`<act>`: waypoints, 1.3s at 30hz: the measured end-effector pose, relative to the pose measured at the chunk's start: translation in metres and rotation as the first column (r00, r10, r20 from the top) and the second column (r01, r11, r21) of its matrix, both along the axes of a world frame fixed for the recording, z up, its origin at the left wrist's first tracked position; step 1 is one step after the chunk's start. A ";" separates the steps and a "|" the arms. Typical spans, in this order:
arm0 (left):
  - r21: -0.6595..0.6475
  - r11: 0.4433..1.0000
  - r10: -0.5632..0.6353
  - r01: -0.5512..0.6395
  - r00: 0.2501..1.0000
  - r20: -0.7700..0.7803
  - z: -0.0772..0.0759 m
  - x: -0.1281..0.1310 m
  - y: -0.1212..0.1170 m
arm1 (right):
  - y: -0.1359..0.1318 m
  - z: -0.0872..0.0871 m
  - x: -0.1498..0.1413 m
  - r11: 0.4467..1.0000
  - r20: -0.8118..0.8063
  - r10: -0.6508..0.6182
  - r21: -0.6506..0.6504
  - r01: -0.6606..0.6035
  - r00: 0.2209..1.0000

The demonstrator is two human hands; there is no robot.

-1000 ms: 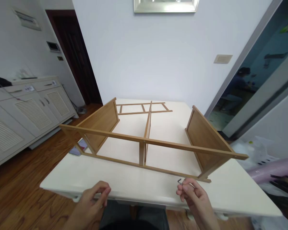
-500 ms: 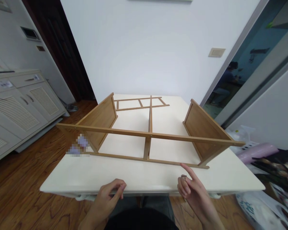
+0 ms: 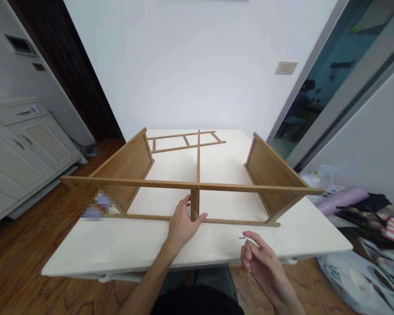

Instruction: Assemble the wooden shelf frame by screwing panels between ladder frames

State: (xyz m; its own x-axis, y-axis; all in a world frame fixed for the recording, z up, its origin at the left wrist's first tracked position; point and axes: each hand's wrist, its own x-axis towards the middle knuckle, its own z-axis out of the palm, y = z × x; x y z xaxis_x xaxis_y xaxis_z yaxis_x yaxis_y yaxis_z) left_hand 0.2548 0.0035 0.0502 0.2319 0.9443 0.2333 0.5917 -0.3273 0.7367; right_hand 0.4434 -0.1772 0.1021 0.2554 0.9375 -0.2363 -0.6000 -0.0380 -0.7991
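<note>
A wooden shelf frame [image 3: 239, 188] lies on its side on the white table [image 3: 134, 249]. My left hand [image 3: 183, 224] reaches to the short middle slat [image 3: 195, 203] on its near side. Its fingers are at the slat's left side and the thumb stretches out to the right, apart from them; whether the hand presses on the wood I cannot tell. Closer to me, at the right, my right hand [image 3: 259, 258] is closed on a small bent hex key [image 3: 243, 238], whose short end sticks out to the left above the fingers.
A separate ladder-like wooden frame [image 3: 187, 141] lies flat at the table's back, near the wall. Bags and a pink roll [image 3: 341, 200] crowd the right side. A louvred white cabinet [image 3: 26, 140] stands left. Through the doorway a person [image 3: 298, 105] sits in another room.
My left hand has moved forward and right from the table's near edge to the middle slat, its thumb spreading. My right hand keeps the hex key, its index finger now bent in. The view has shifted downward.
</note>
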 end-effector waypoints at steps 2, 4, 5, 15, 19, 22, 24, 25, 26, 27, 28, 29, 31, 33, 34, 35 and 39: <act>-0.008 0.999 0.049 -0.050 0.995 -0.083 0.000 0.014 0.003 | 0.000 -0.007 0.003 1.000 0.017 -0.013 -0.009 0.013 1.000; -0.015 0.995 0.094 -0.097 0.983 -0.155 -0.002 0.020 0.004 | 0.000 -0.015 0.008 1.000 0.038 -0.011 -0.007 0.011 0.999; -0.019 0.993 0.109 -0.114 0.976 -0.188 -0.003 0.020 0.004 | 0.000 -0.019 0.012 1.000 0.046 -0.010 -0.004 0.010 0.999; -0.068 0.981 0.139 -0.180 0.908 -0.396 -0.012 0.018 0.003 | -0.009 -0.030 0.055 0.977 0.329 -0.205 0.016 0.212 0.922; -0.051 0.983 0.140 -0.178 0.893 -0.429 -0.014 0.016 0.004 | -0.008 -0.038 0.087 0.912 0.630 -0.331 0.023 0.410 0.702; -0.033 0.982 0.151 -0.184 0.884 -0.443 -0.015 0.015 0.003 | -0.001 -0.045 0.113 0.818 0.766 -0.391 0.034 0.574 0.511; -0.015 0.982 0.161 -0.187 0.881 -0.444 -0.015 0.015 0.002 | 0.007 -0.048 0.124 0.782 0.838 -0.370 0.049 0.621 0.400; -0.004 0.983 0.165 -0.186 0.882 -0.441 -0.015 0.015 0.002 | 0.011 -0.050 0.127 0.779 0.867 -0.347 0.053 0.625 0.358; 0.008 0.983 0.166 -0.181 0.884 -0.437 -0.015 0.015 0.002 | 0.017 -0.051 0.128 0.782 0.892 -0.318 0.053 0.622 0.323; 0.019 0.985 0.165 -0.174 0.887 -0.432 -0.015 0.015 0.002 | 0.022 -0.053 0.127 0.785 0.913 -0.287 0.050 0.618 0.291; 0.027 0.986 0.163 -0.167 0.889 -0.428 -0.015 0.015 0.002 | 0.027 -0.054 0.125 0.786 0.931 -0.256 0.043 0.617 0.261; 0.031 0.986 0.161 -0.163 0.890 -0.426 -0.015 0.015 0.003 | 0.032 -0.056 0.122 0.784 0.946 -0.227 0.035 0.620 0.233; 0.029 0.987 0.157 -0.161 0.891 -0.426 -0.016 0.014 0.003 | 0.039 -0.059 0.115 0.771 0.968 -0.176 0.023 0.636 0.179; 0.025 0.987 0.152 -0.157 0.892 -0.426 -0.017 0.013 0.004 | 0.045 -0.062 0.108 0.755 0.982 -0.138 0.018 0.656 0.131; 0.025 0.988 0.149 -0.153 0.893 -0.425 -0.018 0.013 0.004 | 0.048 -0.063 0.106 0.745 0.986 -0.122 0.016 0.666 0.112; 0.025 0.989 0.144 -0.148 0.895 -0.423 -0.018 0.013 0.004 | 0.050 -0.064 0.104 0.736 0.989 -0.108 0.014 0.676 0.098; 0.029 0.990 0.135 -0.135 0.901 -0.412 -0.019 0.012 0.004 | 0.056 -0.066 0.105 0.712 0.995 -0.069 -0.003 0.702 0.074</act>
State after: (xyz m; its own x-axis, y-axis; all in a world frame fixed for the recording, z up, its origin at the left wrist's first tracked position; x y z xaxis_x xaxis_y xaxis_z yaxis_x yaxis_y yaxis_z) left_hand 0.2669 0.0080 0.0310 0.1780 0.9733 0.1447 0.8808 -0.2232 0.4176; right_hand 0.5482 -0.1210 0.0362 0.8446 0.4845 0.2278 0.4949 -0.5441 -0.6775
